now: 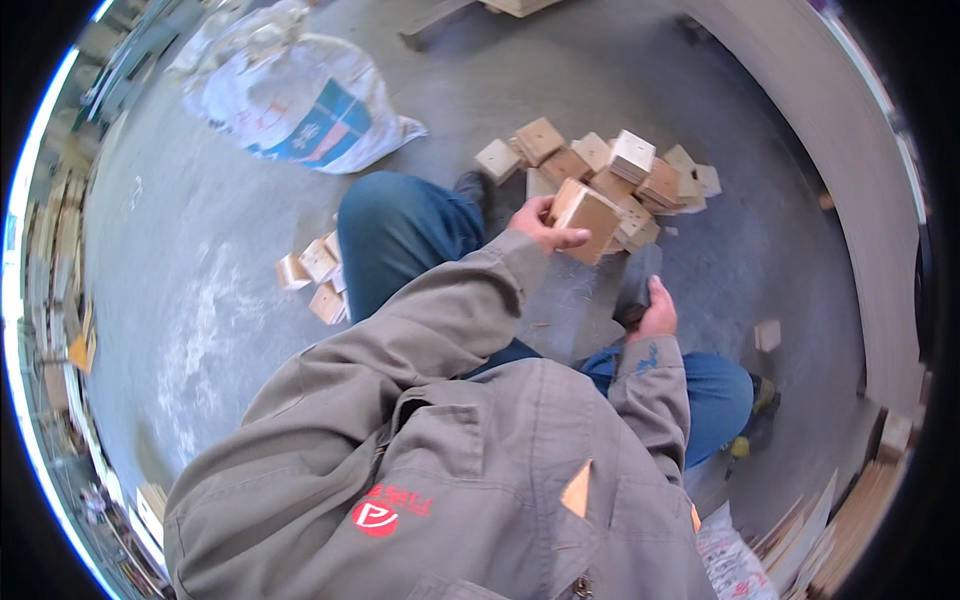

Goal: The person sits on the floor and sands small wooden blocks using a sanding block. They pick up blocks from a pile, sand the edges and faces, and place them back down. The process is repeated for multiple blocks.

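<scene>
My left hand (544,222) is closed on a square wooden block (588,218), thumb along its near side, holding it up in front of me. In my right hand (655,313) is a dark flat-bladed tool (640,272), its blade pointing away from me, just right of and below the block. Whether it is a scraper or a knife, I cannot tell. Right behind the held block lies a heap of similar wooden blocks (632,157) on the floor, some with small holes in their faces.
A smaller group of blocks (319,260) lies left of my left knee. Farther left stands a white woven sack (290,95) with a blue print. One loose block (767,335) is at the right. Stacked boards (850,180) curve along the right side. Timber (50,290) lines the left edge.
</scene>
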A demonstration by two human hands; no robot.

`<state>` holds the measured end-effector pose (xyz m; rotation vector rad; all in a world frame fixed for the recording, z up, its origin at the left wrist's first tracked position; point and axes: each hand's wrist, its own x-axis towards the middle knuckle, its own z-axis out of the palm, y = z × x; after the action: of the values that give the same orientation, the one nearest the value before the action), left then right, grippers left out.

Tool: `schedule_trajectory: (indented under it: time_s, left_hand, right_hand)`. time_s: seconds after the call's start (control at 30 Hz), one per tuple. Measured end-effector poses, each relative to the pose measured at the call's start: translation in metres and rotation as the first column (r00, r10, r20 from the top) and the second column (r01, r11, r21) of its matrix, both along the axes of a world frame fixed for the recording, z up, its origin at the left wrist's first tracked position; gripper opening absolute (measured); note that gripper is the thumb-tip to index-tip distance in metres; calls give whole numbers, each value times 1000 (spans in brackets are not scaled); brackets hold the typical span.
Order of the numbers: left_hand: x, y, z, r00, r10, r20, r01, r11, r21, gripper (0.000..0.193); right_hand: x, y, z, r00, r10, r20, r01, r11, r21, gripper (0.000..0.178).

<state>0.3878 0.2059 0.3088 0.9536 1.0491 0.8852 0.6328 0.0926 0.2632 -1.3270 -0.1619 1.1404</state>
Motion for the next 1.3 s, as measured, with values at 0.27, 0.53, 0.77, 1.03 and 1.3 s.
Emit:
schedule_trajectory:
  time_s: [0.27,0.53,0.77,1.03,1.3]
  left_hand:
    - [-85,28,120,735,333,591,-404,915,-14,68]
    - [-307,26,106,663,591,460,-683,729,48,61]
    - [-428,-84,-104,426,903,-50,-859,386,-335,44]
    - [-416,-206,-260,498,656,-567,-850,240,-469,56]
    - [-426,-202,-248,723,477,-500,-685,590,-427,37]
  right_hand:
    - [5,-2,1,997,2,-77,-6,999,-47,39]
    - [7,-2,-4,997,52,-52,-57,994,-96,41]
    - [13,-8,-17,994,106,-37,-111,972,-205,43]
    - [11,-8,-25,990,141,-7,-135,931,-338,47]
    - [-27,-5,7,992,129,18,-111,911,-396,41]
